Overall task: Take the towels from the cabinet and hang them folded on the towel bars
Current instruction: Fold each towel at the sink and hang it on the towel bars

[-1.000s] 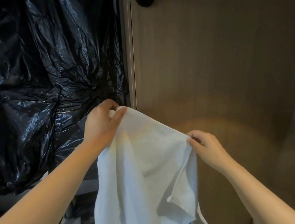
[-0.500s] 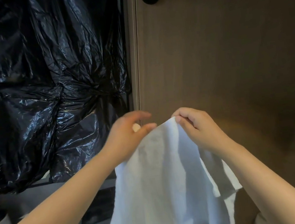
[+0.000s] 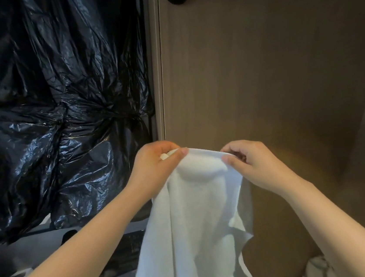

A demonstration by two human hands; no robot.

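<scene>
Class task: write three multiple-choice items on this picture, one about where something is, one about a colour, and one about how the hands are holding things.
1. On which side of the wooden panel is the black plastic sheet?
A. Right
B. Left
C. Below it

2. What colour is the towel?
A. Red
B. Green
C. White

3. How is the towel held?
A. The left hand and the right hand each pinch its top edge
B. One hand alone grips it
C. It hangs on a bar, untouched

Answers:
1. B: the crinkled sheet fills the left half of the view and the panel fills the right.
2. C: the cloth is plain white throughout.
3. A: thumb and fingers of both hands close on the upper edge, and the rest of the towel hangs down.
</scene>
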